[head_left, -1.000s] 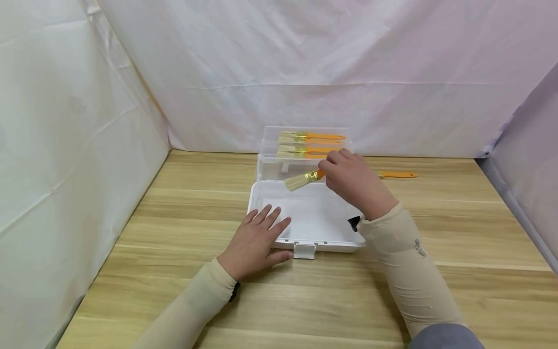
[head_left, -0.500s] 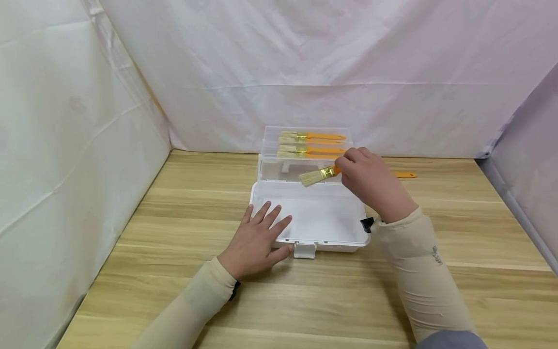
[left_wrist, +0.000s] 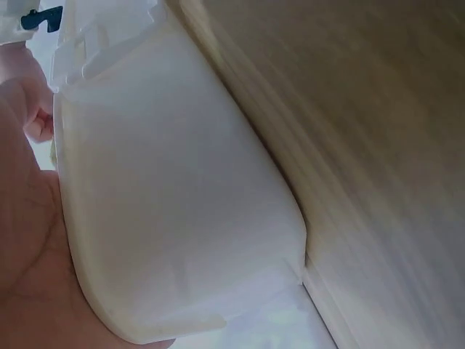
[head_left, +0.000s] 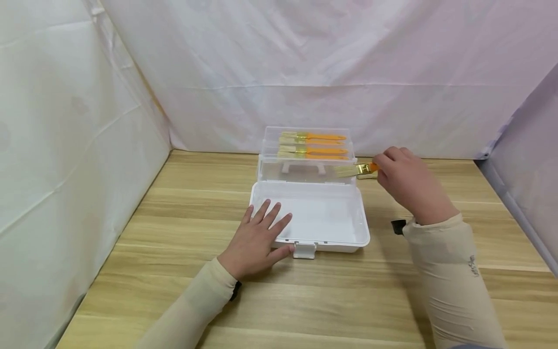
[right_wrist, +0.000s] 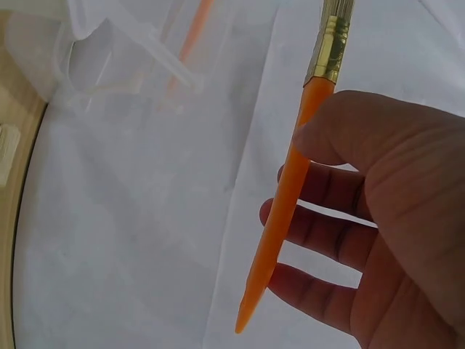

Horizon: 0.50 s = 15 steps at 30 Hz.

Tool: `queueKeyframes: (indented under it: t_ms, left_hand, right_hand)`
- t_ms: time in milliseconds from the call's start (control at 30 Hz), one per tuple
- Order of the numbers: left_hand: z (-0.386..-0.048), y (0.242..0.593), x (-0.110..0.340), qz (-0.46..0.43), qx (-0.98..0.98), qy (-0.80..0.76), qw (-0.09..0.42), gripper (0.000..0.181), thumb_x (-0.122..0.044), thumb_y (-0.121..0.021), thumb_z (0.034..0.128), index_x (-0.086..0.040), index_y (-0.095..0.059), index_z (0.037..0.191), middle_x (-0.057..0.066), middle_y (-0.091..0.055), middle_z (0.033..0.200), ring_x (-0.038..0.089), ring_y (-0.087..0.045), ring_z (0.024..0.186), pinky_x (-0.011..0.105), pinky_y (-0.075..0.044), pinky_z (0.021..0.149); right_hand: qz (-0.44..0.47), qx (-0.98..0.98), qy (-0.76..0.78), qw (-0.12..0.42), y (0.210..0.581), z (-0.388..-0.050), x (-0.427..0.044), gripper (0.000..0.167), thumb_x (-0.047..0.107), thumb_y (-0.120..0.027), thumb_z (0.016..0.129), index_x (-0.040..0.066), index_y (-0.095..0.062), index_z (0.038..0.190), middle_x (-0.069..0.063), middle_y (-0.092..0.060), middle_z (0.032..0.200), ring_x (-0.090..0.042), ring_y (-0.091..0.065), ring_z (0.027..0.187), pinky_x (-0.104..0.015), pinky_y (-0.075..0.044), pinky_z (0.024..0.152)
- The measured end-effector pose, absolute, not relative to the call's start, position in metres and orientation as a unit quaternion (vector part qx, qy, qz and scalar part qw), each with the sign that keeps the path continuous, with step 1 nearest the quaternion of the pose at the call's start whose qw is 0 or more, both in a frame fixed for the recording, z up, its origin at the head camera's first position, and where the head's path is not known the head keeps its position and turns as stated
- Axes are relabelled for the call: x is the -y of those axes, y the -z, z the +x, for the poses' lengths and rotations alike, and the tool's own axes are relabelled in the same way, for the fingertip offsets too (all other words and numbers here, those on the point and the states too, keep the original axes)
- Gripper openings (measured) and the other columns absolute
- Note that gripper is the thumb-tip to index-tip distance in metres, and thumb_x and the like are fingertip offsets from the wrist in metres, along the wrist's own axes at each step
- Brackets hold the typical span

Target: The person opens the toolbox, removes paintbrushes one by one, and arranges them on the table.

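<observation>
My right hand (head_left: 411, 186) pinches a paintbrush (right_wrist: 285, 198) by its orange handle, bristles pointing left, above the table to the right of the box. In the right wrist view the thumb presses one side of the handle, fingers the other. A second paintbrush (head_left: 369, 177) lies beneath, mostly hidden by that hand. My left hand (head_left: 258, 242) rests with spread fingers over the front left rim of a white plastic box (head_left: 324, 220). The left wrist view shows the palm against the box's side. Several orange-handled paintbrushes (head_left: 326, 137) lie in the raised clear lid (head_left: 270, 169).
A latch (head_left: 304, 250) hangs at the front of the box. Wooden table top (head_left: 331, 300) surrounds it. A white cloth (head_left: 305, 58) hangs behind, with more cloth at both sides.
My right hand has moved to the right with the paintbrush, from above the box to beyond its right side. The left hand has stayed nearly still on the box.
</observation>
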State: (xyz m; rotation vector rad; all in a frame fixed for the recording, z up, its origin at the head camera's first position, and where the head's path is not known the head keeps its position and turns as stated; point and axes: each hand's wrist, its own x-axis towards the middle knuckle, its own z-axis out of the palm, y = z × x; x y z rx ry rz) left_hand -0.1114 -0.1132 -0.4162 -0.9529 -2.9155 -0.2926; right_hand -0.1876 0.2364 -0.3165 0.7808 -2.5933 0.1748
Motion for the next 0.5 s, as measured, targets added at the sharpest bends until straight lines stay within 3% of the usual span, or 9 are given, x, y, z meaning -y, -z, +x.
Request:
queueKeyframes:
  t_ms: [267, 500]
  left_hand:
    - [-0.111, 0.417, 0.114, -0.305, 0.946, 0.099, 0.044, 0.067, -0.060, -0.039, 0.1003, -0.022, -0.036, 0.156, 0.013, -0.025, 0.161, 0.034, -0.011, 0.150, 0.060, -0.011, 0.116]
    - [-0.110, 0.417, 0.113, -0.306, 0.946, 0.092, 0.050, 0.067, -0.060, -0.040, 0.1004, -0.022, -0.036, 0.156, 0.015, -0.021, 0.162, 0.034, -0.005, 0.151, 0.060, -0.013, 0.116]
  right_hand:
    - [0.265, 0.941, -0.060, 0.200, 0.325, -0.186, -0.257, 0.016, -0.008, -0.064, 0.083, 0.000, -0.064, 0.097, -0.017, -0.062, 0.095, -0.038, -0.057, 0.088, -0.048, -0.047, 0.074]
    - [0.219, 0.961, -0.055, 0.159, 0.341, -0.190, -0.277, 0.015, -0.004, -0.065, 0.085, 0.000, -0.063, 0.099, -0.017, -0.062, 0.096, -0.037, -0.057, 0.086, -0.050, -0.048, 0.071]
